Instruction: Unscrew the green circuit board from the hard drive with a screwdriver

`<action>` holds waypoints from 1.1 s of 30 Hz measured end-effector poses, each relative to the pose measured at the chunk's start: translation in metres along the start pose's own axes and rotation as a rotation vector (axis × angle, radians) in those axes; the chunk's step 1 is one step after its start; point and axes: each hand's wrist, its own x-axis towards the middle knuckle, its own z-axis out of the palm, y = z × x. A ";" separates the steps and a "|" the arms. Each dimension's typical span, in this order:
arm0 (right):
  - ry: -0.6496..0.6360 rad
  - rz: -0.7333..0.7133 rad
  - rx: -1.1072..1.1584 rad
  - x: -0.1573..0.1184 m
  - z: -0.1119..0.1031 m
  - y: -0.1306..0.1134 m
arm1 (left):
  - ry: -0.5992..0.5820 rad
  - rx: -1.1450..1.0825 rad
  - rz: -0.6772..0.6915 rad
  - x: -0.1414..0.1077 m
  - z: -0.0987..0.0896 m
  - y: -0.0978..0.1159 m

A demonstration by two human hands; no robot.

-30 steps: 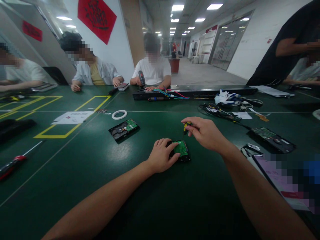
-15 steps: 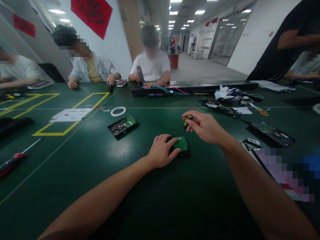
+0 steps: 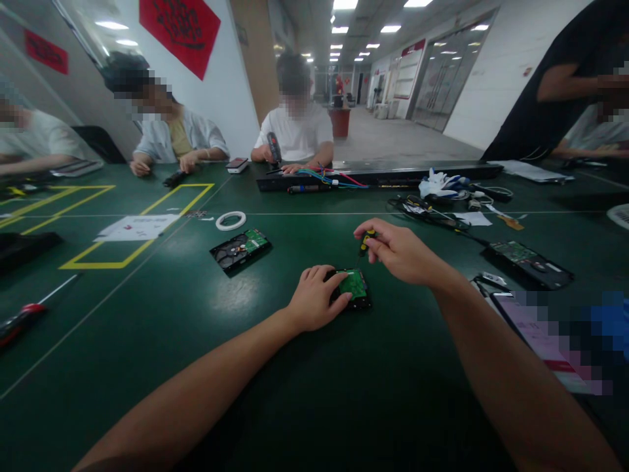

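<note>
Your left hand (image 3: 314,299) lies over the left end of the hard drive (image 3: 354,283), its fingers spread, thumb and forefinger reaching onto the green board; it rests across the drive without wrapping round it. Your right hand (image 3: 399,252) has its fingers closed round the yellow-and-black screwdriver (image 3: 365,242), whose thin shaft points down at the drive's far side; you cannot tell from here whether the tip is seated. The drive lies flat, board up, on the green surface (image 3: 275,393), well in from the far edge, while a second drive (image 3: 240,251) sits apart, toward the left edge. Expect the drive to be stiff and fairly dense for its size, likely to slide or turn under a twisting tool. Take hold of it by the dark frame along its sides; the exposed board is probably fragile, so keep pressure off it.
</note>
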 end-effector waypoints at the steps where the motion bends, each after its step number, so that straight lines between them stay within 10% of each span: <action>1: 0.005 0.011 0.007 0.000 0.000 0.001 | -0.001 -0.002 -0.002 0.000 0.000 0.000; 33: -0.033 0.074 0.370 0.004 0.004 0.010 | -0.098 -0.010 0.088 -0.002 -0.007 -0.006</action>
